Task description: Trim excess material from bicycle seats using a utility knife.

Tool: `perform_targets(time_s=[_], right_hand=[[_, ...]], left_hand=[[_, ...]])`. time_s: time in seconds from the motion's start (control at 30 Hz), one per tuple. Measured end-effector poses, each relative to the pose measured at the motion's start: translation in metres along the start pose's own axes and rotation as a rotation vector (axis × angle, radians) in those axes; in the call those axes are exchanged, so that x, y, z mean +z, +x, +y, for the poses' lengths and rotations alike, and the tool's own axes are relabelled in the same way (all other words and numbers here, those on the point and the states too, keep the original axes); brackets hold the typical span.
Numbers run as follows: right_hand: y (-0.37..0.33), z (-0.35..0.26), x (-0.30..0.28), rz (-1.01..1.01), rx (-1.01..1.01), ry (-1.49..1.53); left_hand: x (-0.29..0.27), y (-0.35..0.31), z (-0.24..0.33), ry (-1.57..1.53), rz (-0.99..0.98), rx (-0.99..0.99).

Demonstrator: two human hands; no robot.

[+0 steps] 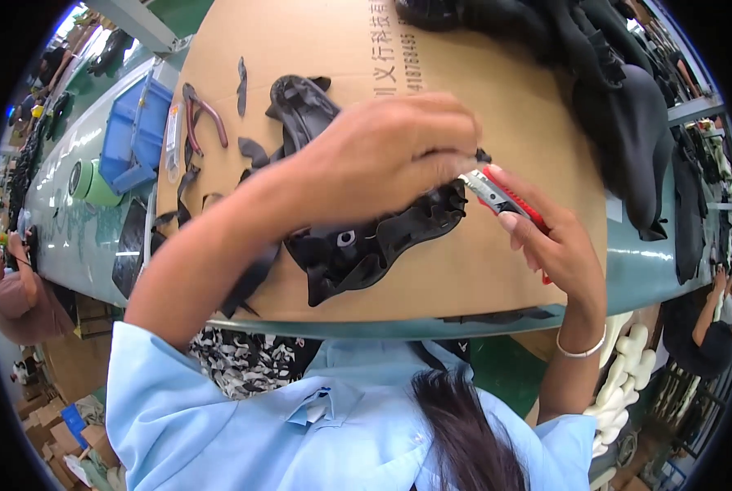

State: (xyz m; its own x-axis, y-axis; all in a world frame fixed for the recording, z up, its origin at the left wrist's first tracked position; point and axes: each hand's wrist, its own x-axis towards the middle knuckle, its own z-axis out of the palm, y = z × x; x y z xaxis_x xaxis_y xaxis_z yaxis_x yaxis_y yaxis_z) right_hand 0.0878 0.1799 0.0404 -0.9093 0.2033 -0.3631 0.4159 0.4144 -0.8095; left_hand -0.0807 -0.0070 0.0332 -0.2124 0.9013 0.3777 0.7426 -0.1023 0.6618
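Observation:
My right hand [550, 245] is closed around a red utility knife [509, 201], its metal blade end pointing up and left. My left hand [382, 159] reaches across a black moulded rubber piece [337, 266], fingers pinched at its right end, right beside the blade. The hand and forearm hide the middle of that piece. Beyond them lies a black curved part [300, 98]; whether it belongs to the same piece I cannot tell. Cut black strips [187, 192] are scattered to the left on the brown cardboard sheet [529, 278].
Red-handled pliers [191, 96] lie at the sheet's left edge. Further left stand a blue bin [137, 135] and a green round object [87, 182]. Large black moulded parts [628, 131] are heaped at the far right. Other people [18, 286] are at both sides.

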Motion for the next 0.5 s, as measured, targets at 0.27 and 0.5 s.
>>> perform_targets(time_s=[0.27, 0.5], right_hand=[[-0.030, 0.026, 0.069, 0.336, -0.240, -0.036], [-0.009, 0.019, 0.037, 0.283, -0.269, -0.165]], left_hand=[[-0.010, 0.012, -0.036, -1.067, 0.520, -0.521], [0.004, 0.016, 0.002, 0.545, -0.071, -0.374]])
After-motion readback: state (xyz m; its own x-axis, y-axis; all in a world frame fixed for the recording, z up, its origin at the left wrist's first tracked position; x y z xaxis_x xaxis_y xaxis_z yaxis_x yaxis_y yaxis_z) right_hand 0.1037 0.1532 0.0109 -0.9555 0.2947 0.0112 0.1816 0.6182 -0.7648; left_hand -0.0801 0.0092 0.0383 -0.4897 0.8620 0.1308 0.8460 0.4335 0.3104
